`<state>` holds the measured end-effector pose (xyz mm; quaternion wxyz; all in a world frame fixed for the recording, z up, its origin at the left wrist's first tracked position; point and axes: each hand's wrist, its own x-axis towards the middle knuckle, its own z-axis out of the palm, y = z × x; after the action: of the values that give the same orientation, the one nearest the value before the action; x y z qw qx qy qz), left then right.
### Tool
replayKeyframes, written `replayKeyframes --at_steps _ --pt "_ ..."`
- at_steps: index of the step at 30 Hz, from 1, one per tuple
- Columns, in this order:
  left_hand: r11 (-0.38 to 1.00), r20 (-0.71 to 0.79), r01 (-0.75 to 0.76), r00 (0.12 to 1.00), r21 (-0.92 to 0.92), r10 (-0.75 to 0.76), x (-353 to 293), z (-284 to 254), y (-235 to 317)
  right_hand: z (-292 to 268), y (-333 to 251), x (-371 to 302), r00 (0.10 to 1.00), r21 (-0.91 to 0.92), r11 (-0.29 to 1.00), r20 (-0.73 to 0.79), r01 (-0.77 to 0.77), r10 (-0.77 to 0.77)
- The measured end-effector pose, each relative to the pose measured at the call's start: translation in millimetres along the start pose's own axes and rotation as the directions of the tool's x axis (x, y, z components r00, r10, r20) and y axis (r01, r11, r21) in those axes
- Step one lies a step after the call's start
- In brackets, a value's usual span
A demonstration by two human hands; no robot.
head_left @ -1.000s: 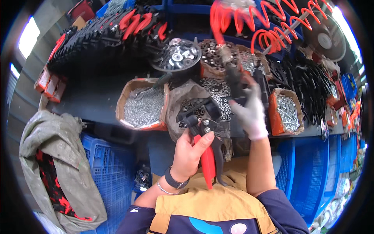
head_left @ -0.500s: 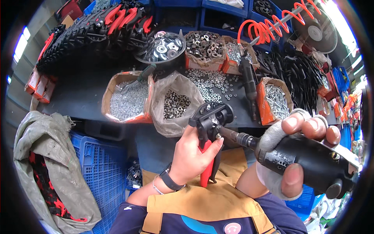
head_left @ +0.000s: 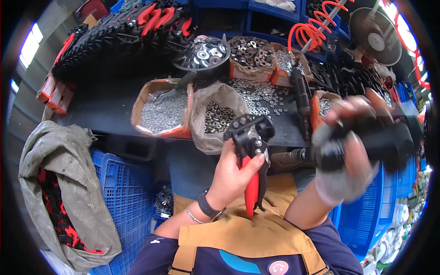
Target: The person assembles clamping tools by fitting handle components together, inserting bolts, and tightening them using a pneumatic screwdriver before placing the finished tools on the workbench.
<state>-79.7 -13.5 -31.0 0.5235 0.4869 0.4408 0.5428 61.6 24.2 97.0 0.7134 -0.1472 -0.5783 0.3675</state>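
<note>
In front of my lap, my left hand [head_left: 227, 183] holds a black plier-like hand tool with a red handle [head_left: 251, 188], its black head up and its handles down. Shiny bolt heads show on the head beside my thumb. My right hand [head_left: 355, 158], in a pale glove with bare fingertips, is wrapped round a black power driver [head_left: 392, 142]. Both are smeared by motion. The driver's nose [head_left: 293, 155] points left, close to the hand tool's pivot; I cannot tell whether its tip touches. Past the hand tool's head, an open plastic bag [head_left: 206, 140] holds small nuts.
An open box of small metal pieces [head_left: 162, 114], loose nuts [head_left: 263, 98], a bowl of washers [head_left: 206, 57] and a box of dark parts [head_left: 251, 55] stand on the dark bench [head_left: 101, 110]. A second driver [head_left: 301, 94] hangs from a red coiled hose [head_left: 307, 34]. Blue crates [head_left: 123, 197] flank me.
My right hand has drawn the driver rightward, away from the bolt it was against. The hand tool stays in my left hand, slightly turned, with more bolt heads showing. The whole view has shifted a little.
</note>
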Motion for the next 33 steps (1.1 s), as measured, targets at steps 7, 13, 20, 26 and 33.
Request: replayKeyframes --at_steps 7,13,20,26,33 --pt "0.462 0.117 0.136 0.991 -0.876 -0.07 -2.8 -12.3 13.7 -21.9 172.4 6.8 0.894 -0.954 0.257 -0.022 -0.152 0.448" --pt "0.334 0.168 0.144 0.985 -0.931 0.044 -4.5 -26.4 8.6 -20.5 176.3 -21.3 0.96 -0.967 -0.043 0.244 0.252 0.137" --pt "0.567 0.106 0.147 0.989 -0.81 -0.105 5.1 -28.0 -0.6 21.1 58.5 -22.0 0.592 -0.531 0.551 0.11 -0.644 0.798" --pt "0.038 0.56 0.56 0.82 -0.828 0.118 1.8 -30.1 -8.7 6.5 51.9 -39.3 0.864 -0.704 0.702 0.284 -0.106 0.415" --pt "0.185 0.497 0.485 0.868 -0.855 0.018 0.7 -22.2 -5.9 -19.1 39.5 -12.2 0.675 -0.678 0.599 0.679 0.426 0.287"
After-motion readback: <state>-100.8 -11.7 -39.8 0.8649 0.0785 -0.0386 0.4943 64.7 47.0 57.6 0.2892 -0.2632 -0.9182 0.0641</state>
